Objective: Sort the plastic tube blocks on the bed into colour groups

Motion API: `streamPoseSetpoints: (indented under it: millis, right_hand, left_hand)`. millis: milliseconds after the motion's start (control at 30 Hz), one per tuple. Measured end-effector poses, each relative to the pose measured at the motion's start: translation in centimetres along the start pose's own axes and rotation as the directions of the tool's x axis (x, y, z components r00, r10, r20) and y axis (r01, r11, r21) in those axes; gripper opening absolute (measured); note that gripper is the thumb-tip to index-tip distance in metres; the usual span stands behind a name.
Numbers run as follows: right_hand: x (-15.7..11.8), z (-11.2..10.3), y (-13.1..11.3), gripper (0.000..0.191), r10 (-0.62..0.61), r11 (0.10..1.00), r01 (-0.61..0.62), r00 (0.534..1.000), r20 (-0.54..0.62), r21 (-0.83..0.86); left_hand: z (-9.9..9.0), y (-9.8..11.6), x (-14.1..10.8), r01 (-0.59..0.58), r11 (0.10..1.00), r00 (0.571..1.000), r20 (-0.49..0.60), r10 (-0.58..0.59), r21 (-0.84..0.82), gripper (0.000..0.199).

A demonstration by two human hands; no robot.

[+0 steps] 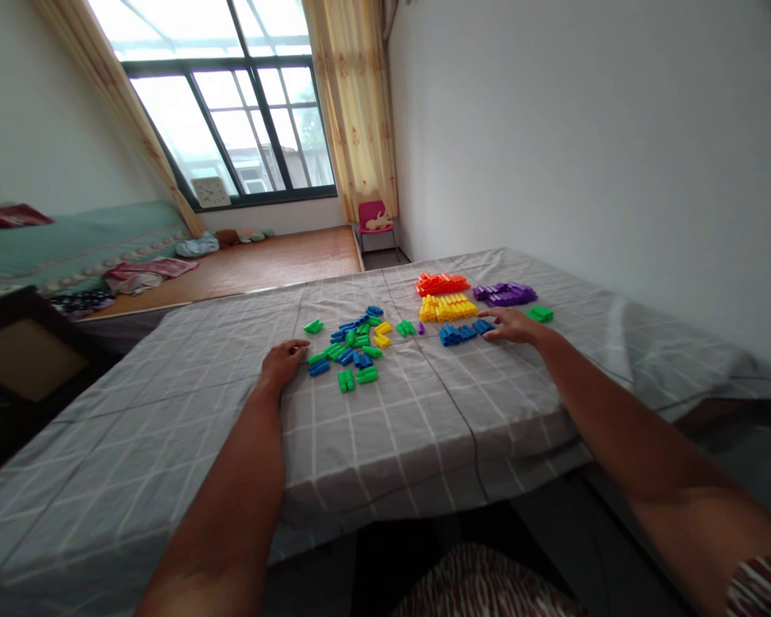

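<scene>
My left hand [284, 362] rests on the cloth with its fingers loosely stretched, beside a mixed pile of small plastic tube-shaped blocks. Green blocks [346, 380], blue blocks [319, 368] and yellow blocks [382, 341] lie loose there. My right hand [511, 326] is at the right end of a row of blue blocks [451, 335], its finger and thumb around the end blue block [483, 326]. Behind that row lie sorted groups: yellow blocks [448, 308], orange-red blocks [442, 284] and purple blocks [506, 294]. Green blocks [540, 314] sit just right of my right hand.
A grey checked cloth [398, 428] covers the table. One purple block [421, 328] and a few green blocks [405, 328] lie between pile and rows. A white wall [584, 128] borders the right side; a pink chair [373, 218] stands beyond the far edge.
</scene>
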State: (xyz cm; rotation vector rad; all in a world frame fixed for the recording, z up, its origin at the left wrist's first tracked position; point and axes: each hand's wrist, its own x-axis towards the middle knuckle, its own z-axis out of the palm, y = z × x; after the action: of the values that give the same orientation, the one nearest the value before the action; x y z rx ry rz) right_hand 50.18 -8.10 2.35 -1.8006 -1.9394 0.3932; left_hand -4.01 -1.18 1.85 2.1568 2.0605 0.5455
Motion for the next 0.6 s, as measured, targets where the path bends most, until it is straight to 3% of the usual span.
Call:
streamPoseSetpoints:
  millis: [133, 267, 367, 433, 533, 600]
  right_hand:
    - [0.0, -0.1, 0.1, 0.05, -0.007, 0.998, 0.003, 0.998, 0.067, 0.055]
    - [0.3, -0.3, -2.2, 0.056, -0.044, 0.997, 0.042, 0.998, -0.039, -0.063]
    - [0.7, 0.8, -7.2, 0.047, -0.191, 0.981, 0.186, 0.976, -0.107, -0.059]
    - [0.9, 2.6, -11.7, 0.037, -0.331, 0.944, 0.33, 0.941, -0.07, -0.022]
    - [1.1, 6.1, -18.2, 0.031, -0.55, 0.834, 0.552, 0.834, 0.048, -0.024]
    - [1.3, 8.3, -21.5, 0.028, -0.628, 0.773, 0.633, 0.772, 0.103, -0.032]
  left_hand:
    - [0.0, 0.0, 0.0, 0.001, 1.0, 1.0, -0.003, -0.001, -0.006, 0.037]
    - [0.2, 0.1, -0.1, 0.023, 1.0, 1.0, 0.001, -0.023, -0.011, 0.037]
    - [0.3, 0.2, -0.1, 0.026, 1.0, 1.0, 0.004, -0.026, -0.016, 0.037]
    - [0.4, 0.3, -0.3, 0.021, 1.0, 1.0, 0.0, -0.021, -0.022, 0.036]
    - [0.3, 0.4, -0.6, 0.012, 0.999, 1.0, -0.003, -0.012, -0.034, 0.035]
    - [0.1, 0.5, -0.8, 0.007, 0.999, 1.0, 0.0, -0.007, -0.051, 0.035]
